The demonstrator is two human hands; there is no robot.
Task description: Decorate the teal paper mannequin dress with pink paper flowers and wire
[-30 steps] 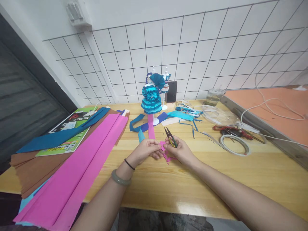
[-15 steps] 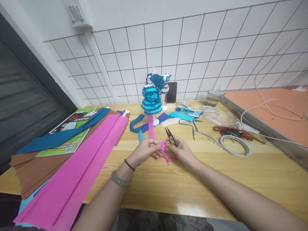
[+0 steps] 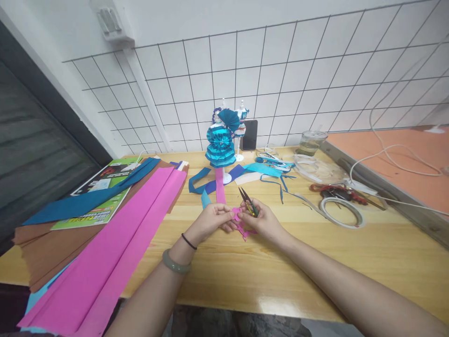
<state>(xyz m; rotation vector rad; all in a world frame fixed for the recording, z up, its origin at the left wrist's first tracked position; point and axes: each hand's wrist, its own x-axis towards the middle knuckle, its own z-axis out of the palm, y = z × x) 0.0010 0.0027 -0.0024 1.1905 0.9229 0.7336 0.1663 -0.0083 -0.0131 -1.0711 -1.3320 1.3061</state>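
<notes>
Pink paper piece (image 3: 236, 214) looks light, limp and easy to crease

It sits between the two hands, a little above the wooden surface (image 3: 280, 281) as far as can be judged, about midway between the near and far edges. The left hand (image 3: 212, 219) is closed to a pinch, thumb over fingers, on its left side. The right hand (image 3: 261, 220) is curled round a pair of snips (image 3: 247, 200), whose blades stand slightly parted and point toward the far edge; its thumb and fingertips also meet the right side of the paper. How firmly either hand presses, I cannot tell.

Thin pink trimmings (image 3: 244, 231) show just below, on the near-edge side; whether they are joined to the piece is hidden by the fingers.

By its look this is soft, crepe-like paper: next to no weight, little stiffness, not slippery, but apt to stretch, wrinkle or tear if tugged. The best hold is a flat, gentle pinch on the broad middle, with a second light touch near the rim; narrow parts would likely bend or rip first. Any grip should stay off the snips' points. The wide pink strips (image 3: 105, 243) along the left edge appear to be similar stuff, floppy over their length.
</notes>
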